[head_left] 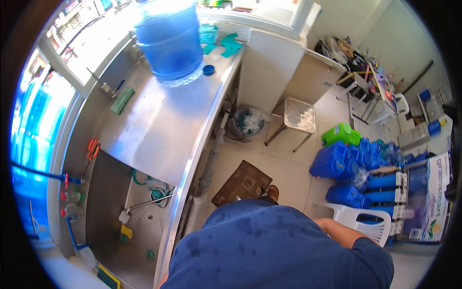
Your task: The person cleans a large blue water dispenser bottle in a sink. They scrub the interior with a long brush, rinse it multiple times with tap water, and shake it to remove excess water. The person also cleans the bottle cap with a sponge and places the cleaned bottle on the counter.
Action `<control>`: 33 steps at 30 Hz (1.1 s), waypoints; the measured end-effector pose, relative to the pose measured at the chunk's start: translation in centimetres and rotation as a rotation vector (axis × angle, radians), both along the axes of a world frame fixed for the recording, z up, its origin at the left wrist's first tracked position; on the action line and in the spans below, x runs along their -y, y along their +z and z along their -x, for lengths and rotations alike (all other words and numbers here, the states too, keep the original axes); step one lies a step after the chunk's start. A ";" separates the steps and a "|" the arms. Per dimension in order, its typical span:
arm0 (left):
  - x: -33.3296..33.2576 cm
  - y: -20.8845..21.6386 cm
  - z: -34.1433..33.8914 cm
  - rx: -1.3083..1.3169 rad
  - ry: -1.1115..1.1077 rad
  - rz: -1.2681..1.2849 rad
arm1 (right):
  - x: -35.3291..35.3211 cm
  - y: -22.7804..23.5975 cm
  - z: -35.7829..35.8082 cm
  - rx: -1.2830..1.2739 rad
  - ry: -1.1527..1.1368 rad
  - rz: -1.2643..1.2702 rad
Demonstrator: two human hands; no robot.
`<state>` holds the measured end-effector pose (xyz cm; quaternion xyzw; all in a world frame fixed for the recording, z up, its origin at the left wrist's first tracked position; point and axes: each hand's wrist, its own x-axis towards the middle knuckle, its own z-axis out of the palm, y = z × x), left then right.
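Neither of my hands shows. My right forearm comes out of a dark blue sleeve, and its far end is hidden behind my shirt. Of my left arm only a sliver of skin appears at the lower edge, beside the steel counter's rim. A large blue water jug stands upright on the steel counter, with a blue cap lying near its base. Green cloth-like pieces lie behind the cap. Orange-handled scissors hang at the sink's left wall, near a green packet.
The deep steel sink holds a hose and a long-handled brush. A metal stool, a waste bin and a brown mat are on the tiled floor. Several blue containers and a white plastic chair stand at right.
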<state>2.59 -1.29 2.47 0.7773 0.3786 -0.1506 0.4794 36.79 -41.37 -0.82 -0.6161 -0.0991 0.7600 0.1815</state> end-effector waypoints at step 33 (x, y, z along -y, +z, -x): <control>3.9 4.5 -34.5 -0.416 -0.992 0.275 | 24.9 -1.2 -5.9 0.328 -0.210 -0.195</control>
